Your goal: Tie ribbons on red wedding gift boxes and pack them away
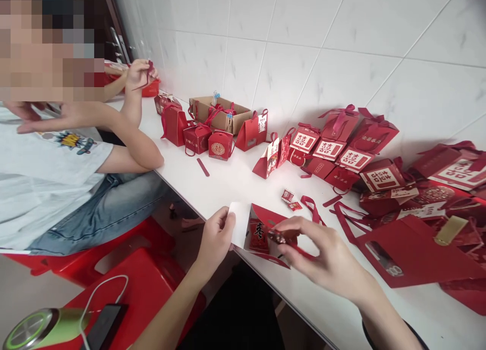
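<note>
My left hand [217, 234] is closed on the white inner flap of a small red paper gift box [258, 232] at the near edge of the white table [243, 180]. My right hand [322, 255] pinches a small dark red piece at the box's open side. Two small red wrapped candies [290, 200] lie just beyond the box, beside a loose red ribbon [313, 209].
Several assembled red gift boxes [330, 150] line the wall on the right, with flat red box blanks [412, 248]. A cardboard box [220, 114] stands at the back. Another person sits on red stools [125, 274] at left, hands raised. A green device [41, 329] and phone lie lower left.
</note>
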